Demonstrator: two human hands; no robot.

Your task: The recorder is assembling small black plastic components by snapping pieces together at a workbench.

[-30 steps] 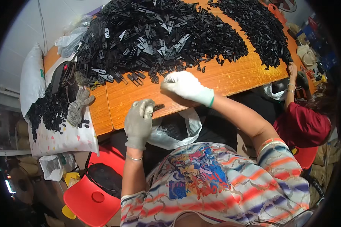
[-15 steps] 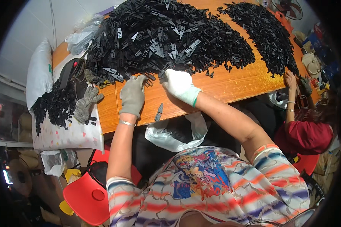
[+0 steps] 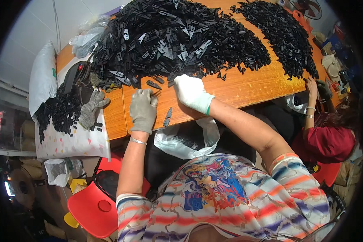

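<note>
Table: an orange wooden table (image 3: 246, 86) runs across in front of the person, its near edge just ahead of both forearms.
Big heap: a wide heap of black plastic parts (image 3: 177, 38) covers the far half of the table, straight ahead of the hands; its near fringe reaches right up to their fingertips.
Second heap: a narrower black pile (image 3: 282, 36) lies off to the right, well apart from the hands, nearer a seated co-worker in a red top (image 3: 324, 141).
Side stock: on the left, a white patterned sack (image 3: 74, 141) carries a smaller dark clump (image 3: 58, 111) and a spare grey glove (image 3: 90, 109).
Bag: a white plastic bag (image 3: 185, 141) hangs open below the table edge, between the two arms.
Right hand: in a white glove with a green cuff (image 3: 191, 92), palm down at the heap's edge, fingers curled over the loose parts; whether it grips one I cannot tell.
Left hand: in a grey glove (image 3: 143, 109), lying on the bare wood just short of the heap, fingers bent inward; it seems to pinch something small, though I cannot be sure.
Nearest loose parts: one slim black piece (image 3: 167, 117) lies between the hands, long axis pointing roughly away from the person, a shade nearer the left hand; another (image 3: 153, 84) rests just beyond the left fingertips, lying crosswise.
Look of the parts: small, flat, tapered black slivers, some showing pale grey faces, tangled at every angle.
</note>
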